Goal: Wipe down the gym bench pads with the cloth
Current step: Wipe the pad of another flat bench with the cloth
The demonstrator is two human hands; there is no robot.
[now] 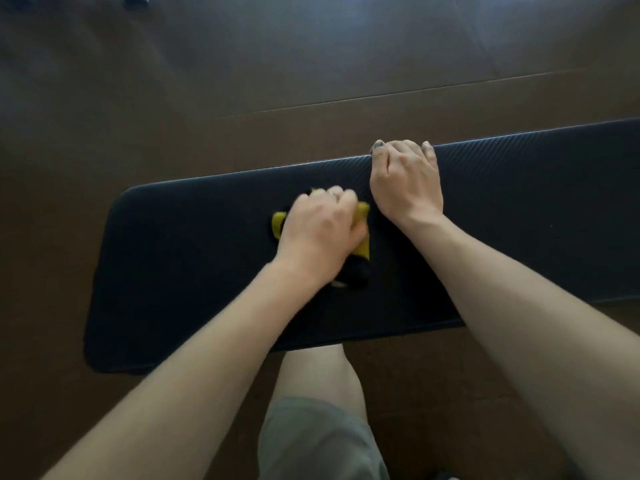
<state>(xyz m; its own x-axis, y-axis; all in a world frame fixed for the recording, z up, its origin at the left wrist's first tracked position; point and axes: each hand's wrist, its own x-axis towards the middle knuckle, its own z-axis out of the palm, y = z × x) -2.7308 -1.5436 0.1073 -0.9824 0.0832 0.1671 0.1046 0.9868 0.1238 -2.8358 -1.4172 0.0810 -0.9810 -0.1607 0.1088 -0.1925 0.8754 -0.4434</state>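
Black padded vinyl, that's the bench pad [194, 271] here, running across the shot from lower left to the right edge, with a ribbed texture showing along the far side. It sits over a brown floor [242, 64] made of big tiles or mats with thin seams between them.

The cloth [362, 230] is yellow and black, bunched up on top of the pad near the middle. Yellow bits poke out on both sides of the left hand [320, 230], and a dark part trails back toward the wrist. That hand is on top of it with the fingers curled in, clenching the cloth and pressing it against the pad. The hand looks a bit blurry.

The right hand [405, 181] is just beside it, to the right and a little further away. The palm lies down on the pad and the fingers hook over the far edge, so it's grasping the edge of the pad itself. The fingertips show just past the rim, with dark or greyish nail polish on them.

Both forearms are bare and come in from the bottom of the view. Between them, below the near edge of the pad, you can see a bare knee [311, 368] and greyish-green shorts [318, 441]. Top left corner has some dark object [136, 0] on the floor, cut off by the frame, can't tell what it is
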